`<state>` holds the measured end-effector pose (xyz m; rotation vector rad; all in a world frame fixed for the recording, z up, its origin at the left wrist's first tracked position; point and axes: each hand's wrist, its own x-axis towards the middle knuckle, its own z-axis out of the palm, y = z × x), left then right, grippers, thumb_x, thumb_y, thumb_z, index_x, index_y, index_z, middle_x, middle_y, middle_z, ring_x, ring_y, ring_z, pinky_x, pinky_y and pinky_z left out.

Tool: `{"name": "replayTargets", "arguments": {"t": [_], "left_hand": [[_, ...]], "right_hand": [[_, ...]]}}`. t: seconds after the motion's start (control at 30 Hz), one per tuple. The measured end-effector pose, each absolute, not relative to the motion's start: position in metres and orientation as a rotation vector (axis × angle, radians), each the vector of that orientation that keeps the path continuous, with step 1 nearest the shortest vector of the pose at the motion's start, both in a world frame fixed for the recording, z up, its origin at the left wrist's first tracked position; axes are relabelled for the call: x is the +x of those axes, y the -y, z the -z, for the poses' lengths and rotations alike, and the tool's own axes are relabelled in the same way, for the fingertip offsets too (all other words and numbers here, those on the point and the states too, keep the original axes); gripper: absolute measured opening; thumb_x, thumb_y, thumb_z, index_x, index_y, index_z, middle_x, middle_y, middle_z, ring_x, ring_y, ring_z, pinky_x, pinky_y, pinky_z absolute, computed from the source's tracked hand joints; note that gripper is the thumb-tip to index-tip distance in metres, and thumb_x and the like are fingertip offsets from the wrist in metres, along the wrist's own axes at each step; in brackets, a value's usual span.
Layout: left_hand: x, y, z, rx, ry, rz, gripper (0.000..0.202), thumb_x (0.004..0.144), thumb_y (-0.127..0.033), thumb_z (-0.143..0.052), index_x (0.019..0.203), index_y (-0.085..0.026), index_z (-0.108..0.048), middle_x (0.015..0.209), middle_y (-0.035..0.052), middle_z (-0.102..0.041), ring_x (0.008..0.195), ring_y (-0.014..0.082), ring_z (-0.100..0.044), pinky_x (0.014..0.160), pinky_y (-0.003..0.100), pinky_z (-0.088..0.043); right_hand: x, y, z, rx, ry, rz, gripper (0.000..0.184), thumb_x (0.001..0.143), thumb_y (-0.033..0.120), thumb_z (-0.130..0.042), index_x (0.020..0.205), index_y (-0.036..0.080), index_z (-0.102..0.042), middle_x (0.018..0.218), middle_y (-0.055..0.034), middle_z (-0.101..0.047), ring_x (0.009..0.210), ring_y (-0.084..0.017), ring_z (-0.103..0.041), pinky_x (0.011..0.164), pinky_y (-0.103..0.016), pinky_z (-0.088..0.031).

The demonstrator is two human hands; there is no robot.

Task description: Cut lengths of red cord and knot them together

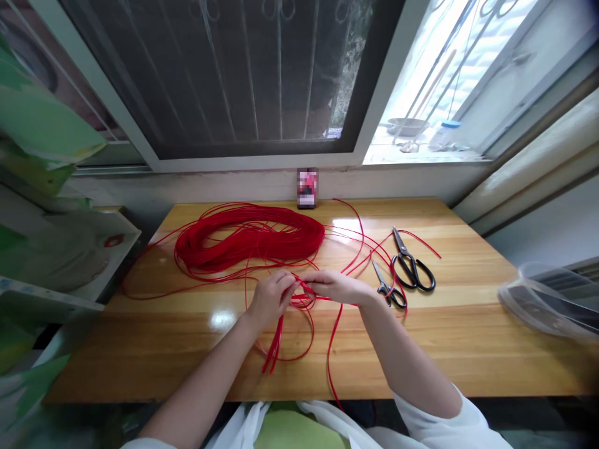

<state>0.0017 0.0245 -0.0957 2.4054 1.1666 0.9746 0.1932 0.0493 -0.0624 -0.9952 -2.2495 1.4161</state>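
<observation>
Red cord is pinched by the left hand and right hand, fingers closed; slack strands below them could tangle if tugged.

Top: baggy white short-sleeved top, showing at 5 and 7 o'clock
Lap: pale green cloth, 6 o'clock
Hands: bare left hand, bare right hand

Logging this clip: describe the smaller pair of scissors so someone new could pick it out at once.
On the wooden table, look right of the bundled red cord. Two pairs of scissors lie there. The smaller pair of scissors sits closest to the right hand, left of the larger pair of scissors, its slim blades pointing away from the person.
</observation>
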Motion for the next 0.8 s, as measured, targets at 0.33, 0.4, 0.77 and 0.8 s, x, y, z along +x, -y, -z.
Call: {"name": "replayTargets", "arguments": {"t": [0.33, 0.4, 0.77, 0.8], "left_hand": [[0.011, -0.035, 0.094, 1.774, -1.09, -1.219, 0.019, 0.085, -0.028, -0.04, 0.082, -0.018, -0.055, 0.11, 0.0095, -0.048, 0.104, 0.0171, -0.047, 0.08, 0.028, -0.044], [0.014, -0.036, 0.097, 1.563, -1.095, -1.26, 0.018, 0.082, -0.032, -0.045, 0.082, -0.018, -0.056, 0.113, 0.0087, -0.044, 0.104, 0.0164, -0.047, 0.078, 0.026, -0.045], [0.011, -0.043, 0.094, 0.786, -1.012, -1.478, 0.025, 0.065, -0.04, -0.065, 0.067, -0.018, -0.052, 0.071, -0.0026, -0.054, 0.07, 0.0081, -0.051, 0.073, 0.024, -0.042], [0.008, -0.045, 0.092, 0.723, -0.979, -1.496, 0.025, 0.063, -0.039, -0.067, 0.067, -0.018, -0.053, 0.07, -0.0032, -0.054, 0.068, 0.0074, -0.051, 0.072, 0.024, -0.042]], "right_hand": [[0.175, -0.033, 0.058, -1.174, 2.358, -0.841, 0.047, 0.09, 0.035, -0.036, 0.136, 0.028, -0.028, 0.102, -0.0057, -0.063, 0.085, -0.017, -0.06, 0.072, -0.027, -0.042], [0.172, -0.034, 0.06, -1.187, 2.356, -0.718, 0.042, 0.091, 0.032, -0.033, 0.133, 0.03, -0.033, 0.108, -0.0049, -0.063, 0.09, -0.017, -0.06, 0.075, -0.026, -0.042], [0.174, -0.04, 0.065, -1.31, 2.283, -0.35, 0.031, 0.091, 0.037, -0.035, 0.101, 0.023, -0.06, 0.092, -0.0045, -0.065, 0.083, -0.014, -0.058, 0.068, -0.022, -0.039], [0.176, -0.041, 0.066, -1.337, 2.28, -0.309, 0.032, 0.09, 0.04, -0.036, 0.092, 0.022, -0.062, 0.087, -0.0051, -0.063, 0.081, -0.015, -0.056, 0.067, -0.023, -0.038]]}}
